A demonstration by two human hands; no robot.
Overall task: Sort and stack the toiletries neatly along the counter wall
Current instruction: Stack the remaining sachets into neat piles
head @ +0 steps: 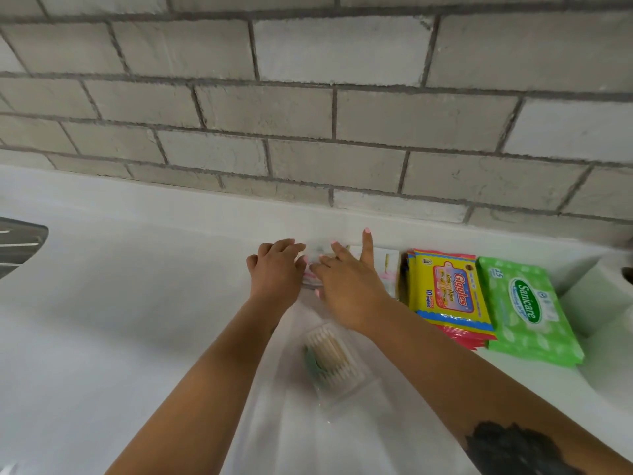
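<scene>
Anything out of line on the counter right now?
Yes: the clear cotton swab box lies askew out on the counter, away from the wall, not in the row with the Giggles wipes and Sanicare wipes.

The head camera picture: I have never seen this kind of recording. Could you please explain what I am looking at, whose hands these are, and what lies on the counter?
There is no machine here. A person wears one wide-angle camera on the head, which looks forward and down, so you see that person's own two arms. The left hand and the right hand both rest on a small clear packet near the tiled wall; the hands cover most of it, so what it contains cannot be told. On the white counter, to the right, lie a yellow Giggles wipes pack on top of similar packs and a green Sanicare wipes pack. Nearer the camera lies a clear box of cotton swabs.
</scene>
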